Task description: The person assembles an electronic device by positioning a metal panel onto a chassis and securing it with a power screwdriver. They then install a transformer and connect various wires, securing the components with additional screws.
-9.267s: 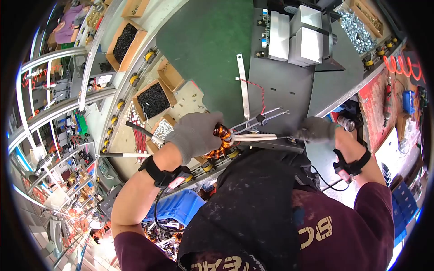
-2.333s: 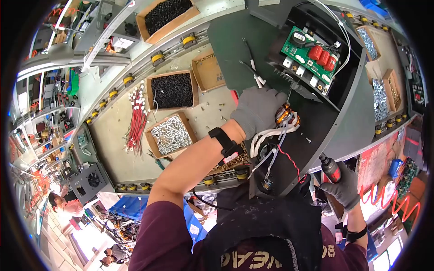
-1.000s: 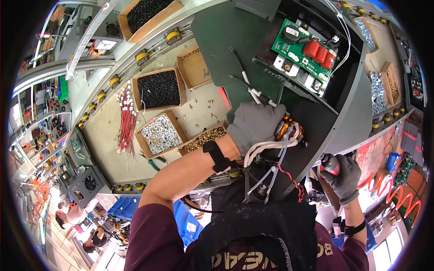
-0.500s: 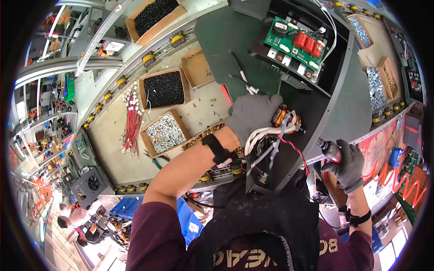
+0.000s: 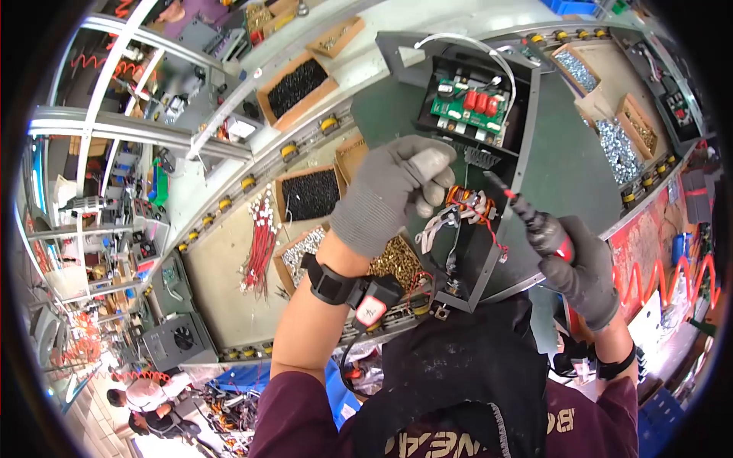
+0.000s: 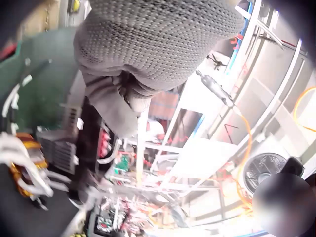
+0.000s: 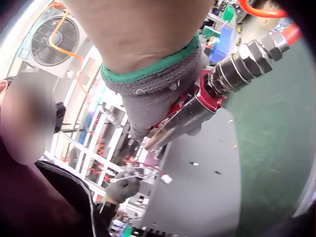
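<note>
My left hand (image 5: 389, 191), in a grey glove, is raised beside the black metal case (image 5: 500, 240) with its fingers bent; nothing shows between them. In the left wrist view the curled fingers (image 6: 116, 106) hide the palm. My gloved right hand (image 5: 584, 267) grips an air screwdriver (image 5: 544, 229), its bit pointing up and left over the case's edge. A metal hose fitting (image 7: 237, 69) shows at the tool's end in the right wrist view. In the case lies a copper-wound coil (image 5: 460, 200) with white-sleeved leads, apart from both hands. A green circuit board (image 5: 467, 111) sits farther back.
Left of the case are boxes of black screws (image 5: 309, 195), silver screws (image 5: 299, 256) and brass-coloured fasteners (image 5: 397, 263). Red wires (image 5: 261, 240) lie in a bundle. Roller rails (image 5: 248, 183) border the bench. A coiled red hose (image 5: 664, 286) hangs at right.
Earlier my left hand was at the coil; now it is lifted away, up and left. The right hand has brought the air screwdriver from beside the case to its edge.
</note>
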A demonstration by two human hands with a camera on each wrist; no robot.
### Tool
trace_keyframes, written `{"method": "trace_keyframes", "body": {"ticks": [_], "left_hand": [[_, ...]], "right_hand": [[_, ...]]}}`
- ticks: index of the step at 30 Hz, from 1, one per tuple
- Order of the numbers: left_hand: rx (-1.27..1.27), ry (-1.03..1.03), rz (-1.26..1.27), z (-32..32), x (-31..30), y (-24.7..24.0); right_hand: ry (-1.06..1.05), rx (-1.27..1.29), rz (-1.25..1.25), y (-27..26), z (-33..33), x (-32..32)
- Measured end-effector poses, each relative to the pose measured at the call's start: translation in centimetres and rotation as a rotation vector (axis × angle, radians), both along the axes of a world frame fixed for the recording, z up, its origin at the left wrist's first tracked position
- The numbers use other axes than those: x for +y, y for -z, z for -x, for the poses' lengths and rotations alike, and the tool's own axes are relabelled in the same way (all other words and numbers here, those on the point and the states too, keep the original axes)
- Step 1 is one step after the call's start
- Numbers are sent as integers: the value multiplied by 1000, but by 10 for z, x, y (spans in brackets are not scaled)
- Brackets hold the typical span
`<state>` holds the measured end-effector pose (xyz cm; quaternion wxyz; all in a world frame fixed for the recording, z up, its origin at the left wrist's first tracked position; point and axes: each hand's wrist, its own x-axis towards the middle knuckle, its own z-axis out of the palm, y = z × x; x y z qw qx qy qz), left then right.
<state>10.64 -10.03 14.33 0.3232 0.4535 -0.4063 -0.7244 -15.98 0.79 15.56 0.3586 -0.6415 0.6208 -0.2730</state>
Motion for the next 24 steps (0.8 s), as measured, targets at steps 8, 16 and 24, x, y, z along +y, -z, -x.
{"method": "trace_keyframes", "body": {"ticks": [8,16,24], "left_hand": [[-80,-26,85,30,15,-34],[-212,-141,209,65,26,-42],[-51,-202,203,78,27,-37]], "right_hand": [[-63,65,108,-16,-3,-1],[-48,78,100,-19,8,0],[-118,-339,-189,-9,22,-4]]}}
